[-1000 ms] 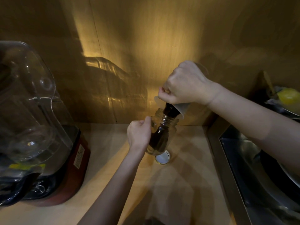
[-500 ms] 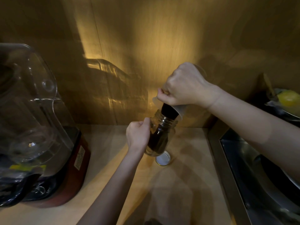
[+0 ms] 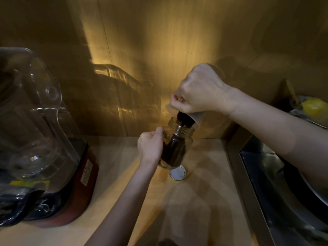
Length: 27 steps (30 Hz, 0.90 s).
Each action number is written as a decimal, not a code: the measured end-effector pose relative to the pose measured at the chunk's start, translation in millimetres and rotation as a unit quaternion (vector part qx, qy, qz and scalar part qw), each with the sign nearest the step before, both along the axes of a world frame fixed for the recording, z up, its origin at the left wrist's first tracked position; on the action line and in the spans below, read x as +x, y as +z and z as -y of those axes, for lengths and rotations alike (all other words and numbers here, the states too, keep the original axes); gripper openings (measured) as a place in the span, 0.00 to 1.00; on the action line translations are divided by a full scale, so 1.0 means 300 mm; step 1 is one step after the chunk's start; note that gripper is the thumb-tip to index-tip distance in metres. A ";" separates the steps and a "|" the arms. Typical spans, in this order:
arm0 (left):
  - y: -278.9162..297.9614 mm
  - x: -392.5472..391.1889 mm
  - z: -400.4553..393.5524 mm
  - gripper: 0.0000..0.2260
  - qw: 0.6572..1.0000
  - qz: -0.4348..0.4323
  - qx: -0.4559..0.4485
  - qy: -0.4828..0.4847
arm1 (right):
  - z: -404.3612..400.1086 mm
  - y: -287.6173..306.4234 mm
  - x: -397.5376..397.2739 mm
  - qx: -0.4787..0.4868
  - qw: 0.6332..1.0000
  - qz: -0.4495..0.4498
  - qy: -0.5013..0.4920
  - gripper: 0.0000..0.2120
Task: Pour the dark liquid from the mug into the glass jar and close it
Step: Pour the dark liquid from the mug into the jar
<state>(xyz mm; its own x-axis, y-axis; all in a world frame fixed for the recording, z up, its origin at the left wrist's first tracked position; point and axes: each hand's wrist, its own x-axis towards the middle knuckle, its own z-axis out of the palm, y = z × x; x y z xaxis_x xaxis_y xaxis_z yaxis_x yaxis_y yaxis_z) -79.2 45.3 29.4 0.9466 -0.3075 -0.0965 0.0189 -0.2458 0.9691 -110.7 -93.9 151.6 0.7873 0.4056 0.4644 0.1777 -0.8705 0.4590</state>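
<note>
Translucent mug (image 3: 192, 118) tipped over round glass jar (image 3: 177, 148); smooth wooden counter (image 3: 204, 192).

The left hand (image 3: 150, 145) reaches up from the near edge on a bare forearm, fingers curled in a sideways grip, while the right hand (image 3: 200, 91), higher and farther right, is clenched with knuckles up and wrist bent downward.
</note>
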 end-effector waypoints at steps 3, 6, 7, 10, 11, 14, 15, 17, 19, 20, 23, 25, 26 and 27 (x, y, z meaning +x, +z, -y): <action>0.004 -0.001 0.003 0.17 1.000 -0.003 0.005 0.006 | -0.003 0.000 -0.002 0.000 1.000 0.005 0.000 0.19; 0.005 -0.006 0.005 0.17 1.000 -0.003 0.002 0.013 | -0.004 0.002 -0.003 -0.008 1.000 0.001 0.002 0.19; 0.004 -0.007 0.004 0.18 1.000 -0.004 0.001 0.013 | -0.006 0.004 -0.004 -0.009 1.000 -0.001 -0.001 0.19; -0.001 -0.012 -0.001 0.19 1.000 -0.011 -0.006 0.005 | -0.008 0.011 -0.006 -0.005 1.000 -0.001 -0.012 0.19; 0.000 -0.014 -0.002 0.19 1.000 -0.012 -0.008 0.005 | -0.009 0.012 -0.005 -0.003 1.000 -0.005 -0.008 0.19; 0.004 -0.011 0.001 0.19 1.000 -0.013 -0.005 0.013 | -0.010 0.011 -0.005 -0.004 1.000 -0.007 -0.002 0.18; 0.006 -0.009 0.003 0.19 1.000 -0.012 -0.004 0.017 | -0.011 0.009 -0.004 -0.006 1.000 -0.002 -0.004 0.18; 0.010 -0.006 0.007 0.20 1.000 -0.004 0.004 0.023 | -0.014 0.007 -0.004 -0.009 1.000 0.000 -0.003 0.18; 0.009 -0.005 0.005 0.20 1.000 0.003 0.010 0.024 | -0.015 0.009 -0.004 -0.011 1.000 0.000 0.003 0.18; 0.007 -0.004 0.004 0.19 1.000 0.002 0.008 0.022 | -0.015 0.012 -0.004 -0.011 1.000 0.005 0.003 0.18; 0.003 -0.004 0.002 0.18 1.000 -0.002 0.001 0.021 | -0.017 0.019 -0.003 -0.013 1.000 0.013 0.002 0.18; 0.003 -0.003 0.003 0.18 1.000 0.000 0.002 0.020 | -0.018 0.017 -0.003 -0.013 1.000 0.006 0.010 0.18; 0.003 -0.002 0.004 0.18 1.000 0.001 0.002 0.018 | -0.018 0.016 -0.002 -0.013 1.000 0.005 0.013 0.18; 0.006 -0.002 0.004 0.18 1.000 0.001 0.003 0.017 | -0.018 0.012 -0.001 -0.014 1.000 0.006 0.013 0.18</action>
<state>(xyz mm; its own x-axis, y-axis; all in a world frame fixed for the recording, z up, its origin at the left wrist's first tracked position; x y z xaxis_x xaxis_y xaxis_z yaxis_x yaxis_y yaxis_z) -79.9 44.2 31.1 0.9566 -0.2751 -0.0957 0.0243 -0.2518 0.9675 -111.1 -88.5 155.4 0.7705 0.4394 0.4618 0.1954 -0.8524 0.4850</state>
